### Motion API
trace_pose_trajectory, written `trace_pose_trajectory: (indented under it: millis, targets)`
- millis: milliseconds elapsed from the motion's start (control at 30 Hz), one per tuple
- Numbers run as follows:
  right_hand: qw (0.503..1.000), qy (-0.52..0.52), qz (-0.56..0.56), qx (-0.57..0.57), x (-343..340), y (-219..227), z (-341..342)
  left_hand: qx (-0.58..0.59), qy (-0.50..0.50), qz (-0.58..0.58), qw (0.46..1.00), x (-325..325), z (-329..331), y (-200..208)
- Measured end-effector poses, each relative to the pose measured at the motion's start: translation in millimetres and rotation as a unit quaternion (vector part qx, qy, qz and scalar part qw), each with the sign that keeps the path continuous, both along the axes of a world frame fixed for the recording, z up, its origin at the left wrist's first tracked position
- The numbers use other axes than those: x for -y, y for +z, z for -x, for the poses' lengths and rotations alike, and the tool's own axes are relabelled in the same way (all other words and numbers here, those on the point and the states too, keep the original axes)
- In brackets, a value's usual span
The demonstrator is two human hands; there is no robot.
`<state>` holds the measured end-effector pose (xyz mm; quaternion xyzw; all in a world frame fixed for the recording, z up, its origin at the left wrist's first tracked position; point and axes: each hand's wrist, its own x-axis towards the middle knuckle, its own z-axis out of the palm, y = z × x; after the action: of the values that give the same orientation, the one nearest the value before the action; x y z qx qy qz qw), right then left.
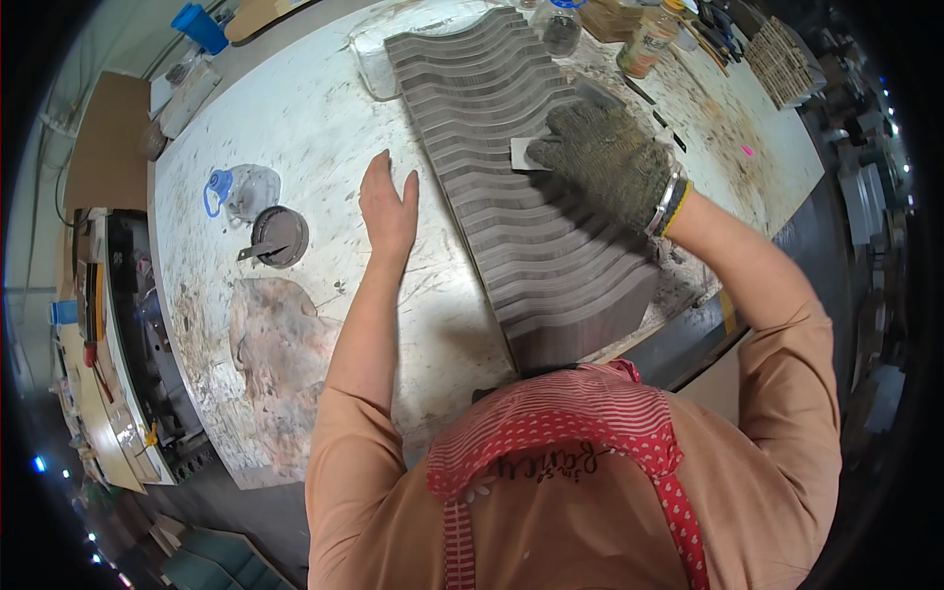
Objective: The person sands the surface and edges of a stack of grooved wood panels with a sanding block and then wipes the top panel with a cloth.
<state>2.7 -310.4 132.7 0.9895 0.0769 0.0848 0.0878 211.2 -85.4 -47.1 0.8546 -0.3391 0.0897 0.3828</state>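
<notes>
Near, the apron (556, 405) is overlapping the wavy grey panel (526, 265), which is lying at centre. Leftward, a tin (303, 241) is standing; the left hand (389, 208) is holding thumb and fingers apart. The gloved right hand (608, 162) is gripping a partly hidden pale piece (522, 154) on the panel. Far right, a labelled bottle (647, 49) is standing.

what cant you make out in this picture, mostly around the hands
All in the head view:
Pale flat piece: partly hidden by the gloved right hand.
Wavy dark panel: the patch beneath that hand is covered.
Left hand: its palm faces away from the camera, so contact with the table is unclear.
Clear jar: blue lid cut off by the top edge.
</notes>
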Motion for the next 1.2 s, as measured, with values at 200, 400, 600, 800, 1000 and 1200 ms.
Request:
trace_pose_trajectory:
  millis: [200,400,600,800,1000,1200]
  targets:
    - [0.995,0.027,0.096,-0.029,27,29,5,-0.044,-0.006,0.004,0.999,0,0,2]
    - [0.997,-0.006,0.073,0.003,43,40,3,-0.023,-0.011,0.016,1.000,0,2,3]
    - [0.994,-0.111,0.008,-0.022,63,47,35,-0.064,-0.023,0.023,0.997,-1,-2,1]
    - [0.984,-0.048,-0.151,0.078,-9,36,-8,-0.041,-0.041,0.006,0.998,-3,-8,4]
    - [0.993,0.077,-0.082,0.021,-40,32,-56,-0.026,-0.021,0.003,0.999,-4,-6,2]
    - [0.995,0.047,-0.067,0.056,-34,25,-57,-0.025,-0.009,-0.012,1.000,1,-4,1]
